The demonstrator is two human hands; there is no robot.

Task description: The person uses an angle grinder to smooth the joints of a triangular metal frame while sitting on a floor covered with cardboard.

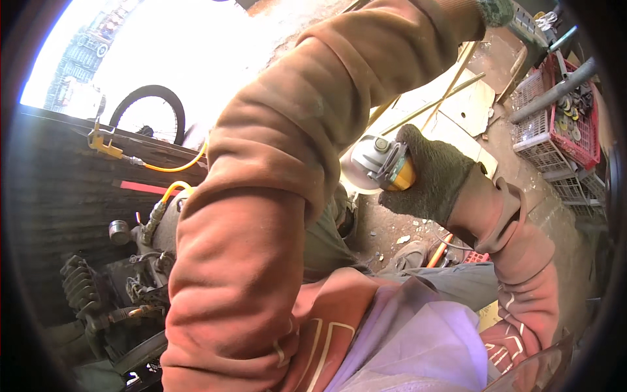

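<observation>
My right hand (436, 173), in a dark knitted glove, is wrapped round the body of an angle grinder (403, 173). The grinder has a yellow body and a grey metal head, with a pale round guard or disc facing left. My left arm crosses the view from the lower left to the upper right in a brown-orange sleeve. At its end, my left hand (496, 10) wears a grey-green glove and is beside a grey bin (528, 29) at the top edge. Its fingers are mostly cut off or hidden, so what it touches cannot be made out.
An air compressor (81, 284) stands at left, with a yellow hose (171, 168) and yellow air gun (101, 145) above it. A bicycle wheel (181, 114) is behind. At right, a grey pipe (555, 91) crosses stacked crates (532, 140). Wooden strips (450, 91) and debris lie about.
</observation>
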